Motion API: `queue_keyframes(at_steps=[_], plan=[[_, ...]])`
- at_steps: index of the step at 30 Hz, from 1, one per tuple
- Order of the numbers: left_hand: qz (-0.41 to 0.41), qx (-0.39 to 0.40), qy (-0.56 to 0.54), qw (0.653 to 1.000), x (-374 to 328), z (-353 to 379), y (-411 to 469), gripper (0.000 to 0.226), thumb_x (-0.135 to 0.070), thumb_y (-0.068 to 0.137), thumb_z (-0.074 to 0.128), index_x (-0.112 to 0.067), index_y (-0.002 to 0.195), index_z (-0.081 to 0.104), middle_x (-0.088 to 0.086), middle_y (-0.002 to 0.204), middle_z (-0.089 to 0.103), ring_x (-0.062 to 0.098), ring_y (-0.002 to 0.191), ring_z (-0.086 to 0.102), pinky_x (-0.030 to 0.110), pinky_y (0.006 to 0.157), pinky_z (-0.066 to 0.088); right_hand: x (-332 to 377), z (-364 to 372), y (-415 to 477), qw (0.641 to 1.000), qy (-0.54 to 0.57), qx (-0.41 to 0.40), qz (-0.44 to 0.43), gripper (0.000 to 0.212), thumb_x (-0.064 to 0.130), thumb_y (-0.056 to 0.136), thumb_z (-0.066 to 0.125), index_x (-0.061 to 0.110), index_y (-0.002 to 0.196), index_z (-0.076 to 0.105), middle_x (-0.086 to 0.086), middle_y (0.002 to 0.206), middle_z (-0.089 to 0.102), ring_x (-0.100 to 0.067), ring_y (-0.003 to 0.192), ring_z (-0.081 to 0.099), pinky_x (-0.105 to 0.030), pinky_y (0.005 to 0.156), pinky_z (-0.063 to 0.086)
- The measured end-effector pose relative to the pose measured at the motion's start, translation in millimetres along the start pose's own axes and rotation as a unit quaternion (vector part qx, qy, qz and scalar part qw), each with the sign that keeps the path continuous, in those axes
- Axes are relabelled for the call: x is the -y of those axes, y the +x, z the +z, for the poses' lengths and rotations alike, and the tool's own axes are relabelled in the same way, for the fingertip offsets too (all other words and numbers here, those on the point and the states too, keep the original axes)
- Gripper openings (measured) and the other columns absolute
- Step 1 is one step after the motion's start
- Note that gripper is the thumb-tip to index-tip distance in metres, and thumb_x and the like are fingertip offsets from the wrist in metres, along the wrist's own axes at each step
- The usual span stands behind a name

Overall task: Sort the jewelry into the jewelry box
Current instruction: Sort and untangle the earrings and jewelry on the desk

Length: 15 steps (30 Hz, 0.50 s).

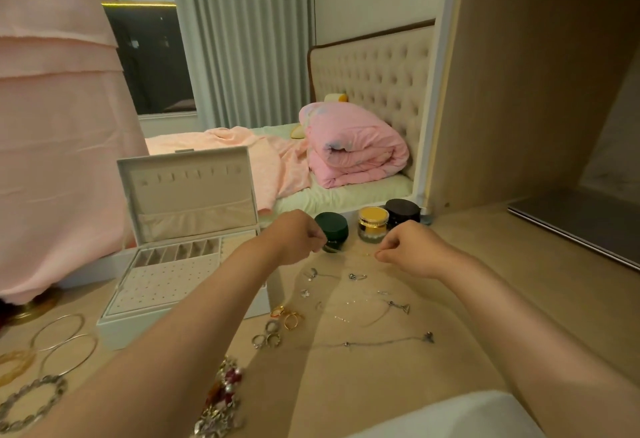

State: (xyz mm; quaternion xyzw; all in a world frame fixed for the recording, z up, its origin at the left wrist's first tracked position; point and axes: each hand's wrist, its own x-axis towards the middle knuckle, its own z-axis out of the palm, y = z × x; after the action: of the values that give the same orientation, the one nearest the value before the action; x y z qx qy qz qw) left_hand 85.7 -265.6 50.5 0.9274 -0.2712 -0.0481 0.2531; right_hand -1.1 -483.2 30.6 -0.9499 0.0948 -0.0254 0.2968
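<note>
A white jewelry box stands open on the left of the table, lid up, with small compartments and a dotted earring panel. My left hand and my right hand are raised above the table, each pinching one end of a thin gold chain stretched between them. Below the hands lie several silver necklaces and pendants. Gold and silver rings lie by the box's front right corner. Bangles and a bead bracelet lie at the left front.
Three cosmetic jars stand behind the hands: a green one, a gold-lidded one and a dark one. A mirror rises behind them. A closed laptop lies at the right. A heap of red and gold jewelry lies near the front.
</note>
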Motion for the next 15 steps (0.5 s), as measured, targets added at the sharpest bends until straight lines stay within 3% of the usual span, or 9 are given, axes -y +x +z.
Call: queue_keyframes(at_steps=[2, 4, 9, 15], plan=[[0.004, 0.023, 0.05, 0.998, 7, 12, 14, 0.018, -0.008, 0.089, 0.061, -0.016, 0.08, 0.074, 0.002, 0.075, 0.066, 0.017, 0.065, 0.059, 0.033, 0.073, 0.055, -7, 5, 12, 1.0, 0.006, -0.013, 0.007, 0.006, 0.025, 0.093, 0.072, 0.021, 0.09, 0.076, 0.007, 0.093, 0.07, -0.008, 0.087, 0.062, -0.026, 0.073, 0.046], [-0.001, 0.043, 0.096, 0.994, 12, 25, 28, 0.019, -0.008, 0.089, 0.058, -0.022, 0.076, 0.061, 0.001, 0.077, 0.057, 0.019, 0.072, 0.054, 0.034, 0.075, 0.052, -16, 11, 26, 0.999, 0.004, -0.029, 0.013, 0.009, 0.023, 0.094, 0.07, 0.018, 0.089, 0.075, 0.005, 0.093, 0.07, -0.009, 0.085, 0.062, -0.026, 0.071, 0.045], [-0.029, 0.025, 0.13, 0.991, 25, 44, 45, 0.017, -0.014, 0.094, 0.061, -0.015, 0.102, 0.076, 0.001, 0.106, 0.071, 0.019, 0.099, 0.065, 0.031, 0.094, 0.052, -25, 25, 48, 0.999, -0.023, -0.04, 0.017, 0.014, 0.017, 0.096, 0.066, 0.011, 0.095, 0.078, -0.003, 0.106, 0.074, -0.013, 0.094, 0.063, -0.028, 0.083, 0.048], [-0.045, 0.035, 0.135, 0.989, 38, 53, 47, 0.028, -0.011, 0.093, 0.063, -0.019, 0.119, 0.071, 0.003, 0.121, 0.066, 0.021, 0.11, 0.061, 0.033, 0.1, 0.05, -27, 41, 53, 0.998, -0.039, -0.055, 0.009, 0.015, 0.016, 0.094, 0.069, 0.017, 0.106, 0.077, 0.001, 0.11, 0.072, -0.008, 0.09, 0.058, -0.023, 0.083, 0.045]])
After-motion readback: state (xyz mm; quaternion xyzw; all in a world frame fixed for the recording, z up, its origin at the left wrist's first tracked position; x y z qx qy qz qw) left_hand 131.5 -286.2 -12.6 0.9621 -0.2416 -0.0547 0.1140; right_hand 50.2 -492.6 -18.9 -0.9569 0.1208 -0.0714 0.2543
